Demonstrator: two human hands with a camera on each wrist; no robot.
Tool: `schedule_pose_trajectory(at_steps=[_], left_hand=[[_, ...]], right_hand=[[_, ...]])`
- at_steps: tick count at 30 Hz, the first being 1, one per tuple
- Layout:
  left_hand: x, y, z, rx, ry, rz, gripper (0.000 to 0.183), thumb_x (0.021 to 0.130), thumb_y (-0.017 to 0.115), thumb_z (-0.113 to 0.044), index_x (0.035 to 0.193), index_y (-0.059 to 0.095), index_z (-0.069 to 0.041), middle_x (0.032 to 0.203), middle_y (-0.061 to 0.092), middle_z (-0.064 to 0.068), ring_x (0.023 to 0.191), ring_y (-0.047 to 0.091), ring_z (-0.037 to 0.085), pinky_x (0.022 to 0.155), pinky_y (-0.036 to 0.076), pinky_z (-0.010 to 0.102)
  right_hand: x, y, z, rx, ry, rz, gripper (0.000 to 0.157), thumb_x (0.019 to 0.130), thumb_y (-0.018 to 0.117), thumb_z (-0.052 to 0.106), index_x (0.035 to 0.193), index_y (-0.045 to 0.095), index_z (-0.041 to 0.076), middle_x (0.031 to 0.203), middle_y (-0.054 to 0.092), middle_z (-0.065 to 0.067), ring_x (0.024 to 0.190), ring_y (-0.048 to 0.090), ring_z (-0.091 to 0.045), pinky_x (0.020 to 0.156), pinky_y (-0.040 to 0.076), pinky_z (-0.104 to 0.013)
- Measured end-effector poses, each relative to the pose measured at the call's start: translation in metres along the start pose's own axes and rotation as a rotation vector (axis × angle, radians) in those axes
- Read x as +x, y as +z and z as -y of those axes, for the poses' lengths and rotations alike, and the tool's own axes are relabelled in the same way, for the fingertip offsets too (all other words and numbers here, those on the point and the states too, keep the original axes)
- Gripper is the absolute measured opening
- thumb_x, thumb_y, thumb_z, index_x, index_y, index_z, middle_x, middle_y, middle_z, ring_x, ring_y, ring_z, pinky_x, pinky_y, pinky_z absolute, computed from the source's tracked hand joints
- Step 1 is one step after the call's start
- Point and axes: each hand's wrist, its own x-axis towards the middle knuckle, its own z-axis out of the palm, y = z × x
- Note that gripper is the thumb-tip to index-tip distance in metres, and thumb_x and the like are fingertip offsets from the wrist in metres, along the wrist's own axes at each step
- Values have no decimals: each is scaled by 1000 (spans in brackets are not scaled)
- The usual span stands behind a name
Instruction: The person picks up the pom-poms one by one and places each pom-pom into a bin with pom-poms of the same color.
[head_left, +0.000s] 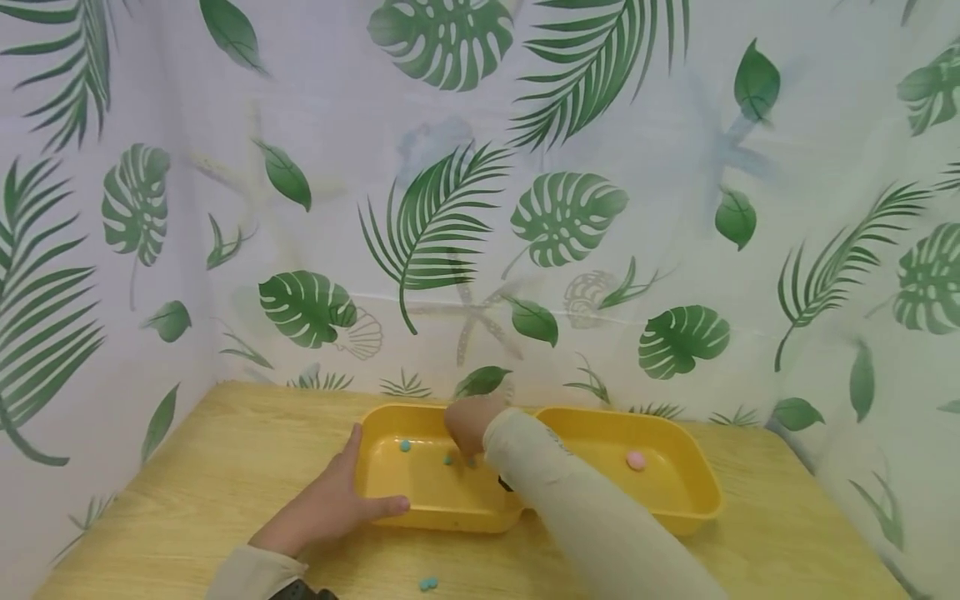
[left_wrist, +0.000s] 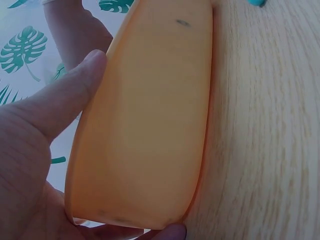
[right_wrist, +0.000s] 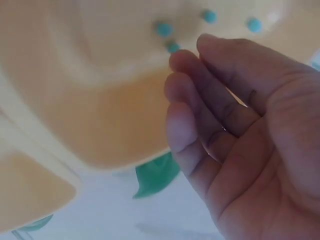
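Observation:
My left hand (head_left: pixel 337 498) grips the left end of a yellow tray (head_left: pixel 450 520). Its thumb (left_wrist: pixel 82 82) lies on the front rim, while the fingers wrap round the tray's end. Inside that tray are several small teal pieces (right_wrist: pixel 209 16). Over them reaches my right hand (head_left: pixel 472 423), its fingers bent loosely toward the thumb. In the right wrist view its fingertips are right beside one teal piece (right_wrist: pixel 172 46), with nothing visible between thumb and fingers. The right sleeve covers part of the tray in the head view.
A second yellow tray (head_left: pixel 701 492) adjoins on the right, with a pink piece (head_left: pixel 636 461) in it. On the wooden table (head_left: pixel 187 492), a teal piece (head_left: pixel 428 584) lies in front of the left tray. A leaf-patterned curtain (head_left: pixel 465 217) stands behind the table.

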Motion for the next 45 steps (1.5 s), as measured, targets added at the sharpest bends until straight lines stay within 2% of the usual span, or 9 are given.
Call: schedule_pose_trajectory(at_steps=[4,8,13,17,21,25,32,38,45], left_hand=[[1,1,0,-25,-3,7,132,67,77,-60,151,-12,-10,155,8,26,139,18,45,109,20,61],[3,3,2,-24,10,4,132,67,77,-59,151,-12,-8,155,9,27,139,19,45,108,21,60],[4,4,3,4,11,-1,133,68,76,-61,151,-13,-8,154,8,28,139,18,46,109,20,60],[5,4,4,12,13,0,133,68,76,-61,151,-14,-8,154,8,29,139,17,47,109,20,60],[5,5,4,37,2,3,133,68,75,-62,150,-14,-8,154,6,29,138,14,48,109,18,61],[4,6,3,48,-3,8,132,69,74,-62,150,-15,-7,154,4,29,139,11,48,109,15,61],[2,6,0,50,12,25,130,72,74,-59,149,-16,-5,154,3,30,139,11,48,109,16,61],[0,6,0,50,5,35,129,73,73,-58,149,-16,-5,154,1,30,138,9,49,109,15,62],[1,6,0,69,13,34,128,74,72,-59,149,-17,-6,154,2,30,138,11,49,109,16,61]], right_hand=[[-20,-17,-9,118,-31,-50,15,82,73,19,71,64,23,69,59,13,64,56,-6,61,49,-26],[-49,-41,-13,235,-64,-144,11,85,66,17,77,62,23,76,59,13,72,55,-7,67,49,-26],[-86,-61,-15,318,-60,-292,5,87,66,23,82,63,23,78,59,13,74,53,-9,71,47,-26],[-113,-66,-17,371,-46,-404,2,88,66,25,89,64,23,81,60,13,75,55,-7,72,48,-25],[-138,-60,-14,456,-30,-509,7,88,66,26,94,66,22,83,61,15,76,57,-6,70,48,-24],[-159,-44,-7,529,-28,-618,7,88,68,25,94,65,22,85,60,15,75,57,-4,68,48,-20],[-179,-13,3,617,-55,-771,12,85,71,19,94,63,21,90,63,11,72,57,-5,64,50,-19],[-184,2,10,652,-43,-795,11,86,71,20,93,63,23,90,61,13,72,57,-4,62,49,-16],[-181,8,18,588,-61,-782,13,84,72,22,95,64,22,91,63,15,71,54,1,64,47,-14]])
